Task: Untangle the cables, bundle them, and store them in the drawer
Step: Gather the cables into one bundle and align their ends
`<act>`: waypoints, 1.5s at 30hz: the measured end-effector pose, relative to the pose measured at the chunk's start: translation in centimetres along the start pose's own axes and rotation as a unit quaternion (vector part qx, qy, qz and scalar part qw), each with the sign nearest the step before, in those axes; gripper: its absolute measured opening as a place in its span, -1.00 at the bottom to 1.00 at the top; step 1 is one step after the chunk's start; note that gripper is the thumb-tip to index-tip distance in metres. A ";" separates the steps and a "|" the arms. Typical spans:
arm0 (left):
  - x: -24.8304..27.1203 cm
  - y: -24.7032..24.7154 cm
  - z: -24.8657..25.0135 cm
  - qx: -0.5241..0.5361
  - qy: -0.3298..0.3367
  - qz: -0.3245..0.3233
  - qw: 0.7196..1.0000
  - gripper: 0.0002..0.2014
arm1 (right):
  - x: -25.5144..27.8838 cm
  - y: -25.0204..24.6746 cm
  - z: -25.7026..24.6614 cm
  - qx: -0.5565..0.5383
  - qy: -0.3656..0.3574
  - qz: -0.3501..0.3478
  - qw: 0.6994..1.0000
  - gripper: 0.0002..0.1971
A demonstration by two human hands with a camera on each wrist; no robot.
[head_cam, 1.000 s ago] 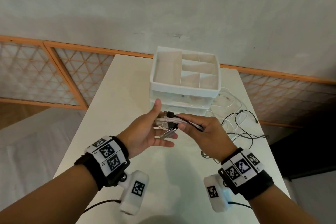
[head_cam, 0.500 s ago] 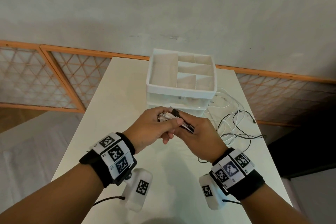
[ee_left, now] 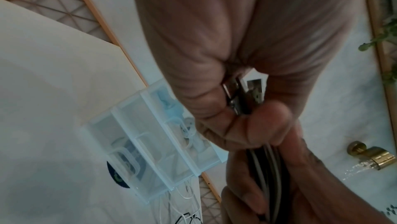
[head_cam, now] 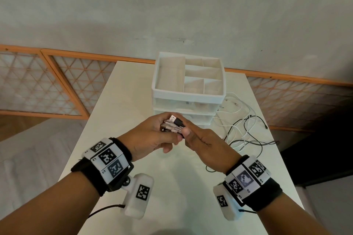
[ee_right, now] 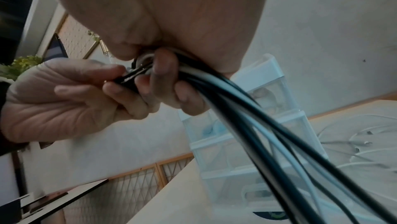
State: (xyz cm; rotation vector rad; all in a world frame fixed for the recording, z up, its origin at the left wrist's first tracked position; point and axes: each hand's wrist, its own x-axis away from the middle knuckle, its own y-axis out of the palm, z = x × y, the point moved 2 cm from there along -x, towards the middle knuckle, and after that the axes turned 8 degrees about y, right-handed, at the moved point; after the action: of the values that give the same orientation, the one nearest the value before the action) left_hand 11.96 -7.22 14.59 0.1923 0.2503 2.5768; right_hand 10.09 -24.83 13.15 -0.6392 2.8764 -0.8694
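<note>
Above the table, in front of the drawer unit, both hands meet on a bunch of black and white cables. My left hand grips the plug ends, whose metal USB tips show between its curled fingers. My right hand grips the same cables just behind the plugs. From it the black and white cords trail down and right to the loose cable tangle on the table. The unit's clear drawers are closed, with coiled white cables inside.
The white table runs to a plain wall with an orange-framed lattice panel. The drawer unit's top is an open divided tray. A dark disc lies under the unit's front. The table's right edge drops to dark floor.
My left hand, open a second ago with the plugs lying on its palm, has closed round them. Both hands have drawn together and risen slightly toward the drawer unit.
</note>
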 end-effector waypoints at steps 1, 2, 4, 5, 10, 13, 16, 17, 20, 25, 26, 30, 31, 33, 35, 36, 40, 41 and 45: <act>0.0 0.0 0.0 0.010 0.004 0.006 1.000 -0.58 | 0.0 -0.1 0.0 0.004 0.002 0.000 1.000 -0.55; -0.1 0.0 -0.1 0.016 0.006 0.015 1.000 -0.55 | 0.0 -0.2 -0.2 0.007 0.002 0.001 1.000 -0.55; -0.2 0.0 -0.3 0.014 0.006 0.037 0.999 -0.56 | -0.1 -0.5 -0.7 0.018 0.000 0.006 1.000 -0.55; -0.3 0.1 -0.3 0.010 0.006 0.046 0.999 -0.61 | -0.1 -0.5 -1.0 0.025 -0.005 0.009 1.000 -0.54; -0.4 0.1 -0.2 0.074 0.008 0.067 0.995 -0.56 | 0.1 -0.8 -1.3 0.027 -0.022 0.043 0.998 -0.55; -0.5 0.4 0.1 0.091 -0.017 0.081 0.992 -0.52 | -0.2 0.0 -0.6 0.074 -0.044 0.029 0.996 -0.53; -0.8 0.8 -0.2 0.024 -0.036 0.150 0.988 -0.29 | -0.5 0.6 0.0 0.162 -0.031 -0.001 0.986 -0.49; -1.0 0.8 -0.4 0.006 -0.029 0.165 0.986 -0.33 | -0.5 0.7 -0.1 0.178 -0.031 -0.008 0.983 -0.50; -1.2 0.8 -0.8 -0.019 0.002 0.186 0.982 -0.52 | -0.4 0.6 -0.8 0.124 -0.050 -0.004 0.991 -0.52; -1.4 0.5 -1.0 0.000 0.017 0.192 0.981 -0.50 | 0.0 0.7 -1.0 0.016 -0.042 0.025 0.999 -0.51; -1.3 0.6 -0.9 0.010 0.013 0.191 0.981 -0.52 | 0.1 0.6 -1.0 0.011 -0.030 0.033 0.999 -0.51; -1.1 0.7 -1.0 -0.003 0.016 0.172 0.985 -0.51 | 0.3 0.1 -1.0 -0.016 -0.017 0.063 0.998 -0.70; -1.1 0.8 -1.1 -0.017 0.022 0.166 0.986 -0.49 | 0.3 0.1 -0.9 -0.011 -0.015 0.065 0.998 -0.71; -1.1 1.0 -1.0 -0.054 0.030 0.151 0.987 -0.44 | 0.2 0.2 -0.7 0.012 -0.004 0.065 0.998 -0.73; -1.1 1.1 -0.7 -0.088 0.028 0.133 0.987 -0.47 | -0.1 0.4 -0.3 0.027 -0.006 0.060 0.998 -0.79; -1.0 1.1 -0.5 -0.101 0.024 0.125 0.987 -0.51 | -0.3 0.5 -0.2 0.028 -0.008 0.054 0.998 -0.81; -0.9 0.8 -0.4 -0.110 0.040 0.160 0.980 -0.61 | -0.4 0.3 -0.4 0.024 0.003 0.056 0.998 -0.81; -0.9 0.6 -0.4 -0.105 0.047 0.186 0.976 -0.67 | -0.4 0.1 -0.3 0.011 0.012 0.055 0.998 -0.83; -0.8 0.1 -0.3 -0.103 0.034 0.215 0.971 -0.84 | -0.2 -0.3 0.7 0.009 0.034 0.058 0.998 -0.84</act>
State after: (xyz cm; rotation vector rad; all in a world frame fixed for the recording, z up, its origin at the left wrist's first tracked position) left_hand 12.52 -7.76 14.25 0.0888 -0.0433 3.0196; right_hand 10.51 -25.37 12.73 -0.4446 2.9274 -0.9161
